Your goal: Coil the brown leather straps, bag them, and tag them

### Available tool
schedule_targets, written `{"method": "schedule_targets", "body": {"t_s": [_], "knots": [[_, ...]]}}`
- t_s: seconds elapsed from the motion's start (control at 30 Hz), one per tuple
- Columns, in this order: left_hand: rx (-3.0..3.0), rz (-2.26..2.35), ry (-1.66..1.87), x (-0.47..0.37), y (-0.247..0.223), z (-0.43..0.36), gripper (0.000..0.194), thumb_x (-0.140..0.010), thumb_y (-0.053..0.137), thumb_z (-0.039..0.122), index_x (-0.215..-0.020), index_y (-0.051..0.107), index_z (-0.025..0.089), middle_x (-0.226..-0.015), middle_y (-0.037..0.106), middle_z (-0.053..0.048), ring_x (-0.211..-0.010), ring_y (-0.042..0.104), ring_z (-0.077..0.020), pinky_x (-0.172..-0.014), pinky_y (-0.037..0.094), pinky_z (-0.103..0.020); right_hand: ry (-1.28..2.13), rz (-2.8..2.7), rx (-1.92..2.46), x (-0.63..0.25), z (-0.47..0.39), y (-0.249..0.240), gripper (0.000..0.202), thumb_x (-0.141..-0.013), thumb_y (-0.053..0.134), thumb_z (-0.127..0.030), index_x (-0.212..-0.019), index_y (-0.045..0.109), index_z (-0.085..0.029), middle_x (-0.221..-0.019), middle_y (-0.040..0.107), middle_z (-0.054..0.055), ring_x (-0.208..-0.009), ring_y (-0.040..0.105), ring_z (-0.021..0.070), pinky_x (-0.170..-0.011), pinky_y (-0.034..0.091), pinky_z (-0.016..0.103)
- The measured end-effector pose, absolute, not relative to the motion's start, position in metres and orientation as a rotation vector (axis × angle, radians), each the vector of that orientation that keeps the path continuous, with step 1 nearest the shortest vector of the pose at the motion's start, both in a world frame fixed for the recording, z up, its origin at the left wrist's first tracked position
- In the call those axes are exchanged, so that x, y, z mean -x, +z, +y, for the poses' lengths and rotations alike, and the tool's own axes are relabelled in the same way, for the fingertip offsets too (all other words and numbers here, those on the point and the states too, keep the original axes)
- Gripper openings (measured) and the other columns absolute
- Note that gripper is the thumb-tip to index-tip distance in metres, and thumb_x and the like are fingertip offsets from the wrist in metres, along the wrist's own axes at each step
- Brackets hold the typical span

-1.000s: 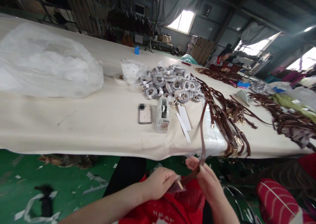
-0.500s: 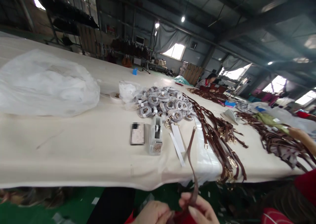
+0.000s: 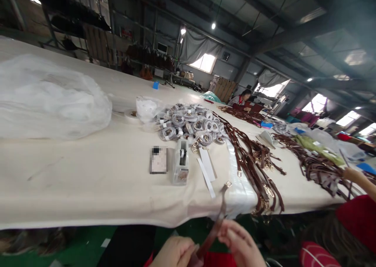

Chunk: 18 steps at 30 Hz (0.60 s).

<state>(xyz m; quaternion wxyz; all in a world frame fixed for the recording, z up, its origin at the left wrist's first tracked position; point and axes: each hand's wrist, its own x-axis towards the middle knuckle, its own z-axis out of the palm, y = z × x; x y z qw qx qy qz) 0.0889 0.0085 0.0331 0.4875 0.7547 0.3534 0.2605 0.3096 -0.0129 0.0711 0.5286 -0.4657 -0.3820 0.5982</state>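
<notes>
Left fingers (image 3: 190, 249) grip brown strap (image 3: 212, 236).

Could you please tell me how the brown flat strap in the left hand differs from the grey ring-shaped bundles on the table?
The brown flat strap is drawn out lengthwise, while the grey ring-shaped bundles are coiled. The strap is gripped by the left hand; the bundles lie heaped on the cream table. Both show gold-coloured metal fittings.
</notes>
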Motion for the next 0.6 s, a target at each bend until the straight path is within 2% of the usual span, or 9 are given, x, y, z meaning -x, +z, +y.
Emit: {"method": "schedule_targets", "body": {"t_s": [0.07,0.13,0.3,0.47,0.6], "knots": [[-1.856,0.845,0.605,-0.090,0.035,0.004,0.056,-0.099,0.023,0.056,-0.063,0.047,0.020,-0.061,0.053,-0.001,-0.059,0.048,-0.0143,-0.058,0.034,-0.024,1.350,-0.740,1.072,-0.329,-0.004,0.082,0.035,-0.072,0.085,-0.045,-0.096,0.081,-0.021,-0.096,0.079,0.010,-0.092,0.072,0.0263,-0.084,0.057,0.037],[-1.894,0.831,0.580,-0.090,0.036,0.000,0.052,-0.100,0.025,0.051,-0.065,0.047,0.020,-0.062,0.055,-0.001,-0.060,0.050,-0.0146,-0.059,0.034,-0.025,1.348,-0.666,1.060,-0.340,0.003,0.088,0.036,-0.071,0.086,-0.043,-0.097,0.080,-0.019,-0.100,0.079,0.011,-0.095,0.072,0.0270,-0.088,0.057,0.038],[-1.961,0.894,0.569,-0.088,0.039,0.000,0.049,-0.101,0.025,0.045,-0.064,0.044,0.020,-0.062,0.055,0.000,-0.061,0.051,-0.0145,-0.060,0.035,-0.024,1.283,-0.648,1.083,-0.338,0.006,0.084,0.032,-0.072,0.086,-0.043,-0.092,0.081,-0.019,-0.094,0.079,0.008,-0.088,0.072,0.0237,-0.085,0.058,0.036],[-1.867,0.859,0.595,-0.084,0.044,0.006,0.050,-0.102,0.024,0.044,-0.069,0.052,0.019,-0.068,0.061,-0.002,-0.066,0.056,-0.0146,-0.063,0.039,-0.022,1.129,-1.000,1.250,-0.335,-0.005,0.085,0.027,-0.077,0.080,-0.046,-0.089,0.082,-0.022,-0.091,0.079,0.010,-0.092,0.070,0.0290,-0.090,0.055,0.043],[-1.833,0.880,0.689,-0.087,0.057,0.009,0.048,-0.102,0.026,0.040,-0.070,0.054,0.019,-0.066,0.061,-0.001,-0.064,0.055,-0.0137,-0.064,0.038,-0.022,0.964,-1.393,1.333,-0.324,-0.014,0.099,0.023,-0.087,0.069,-0.042,-0.086,0.082,-0.023,-0.098,0.078,0.011,-0.096,0.069,0.0316,-0.088,0.056,0.042]]}}
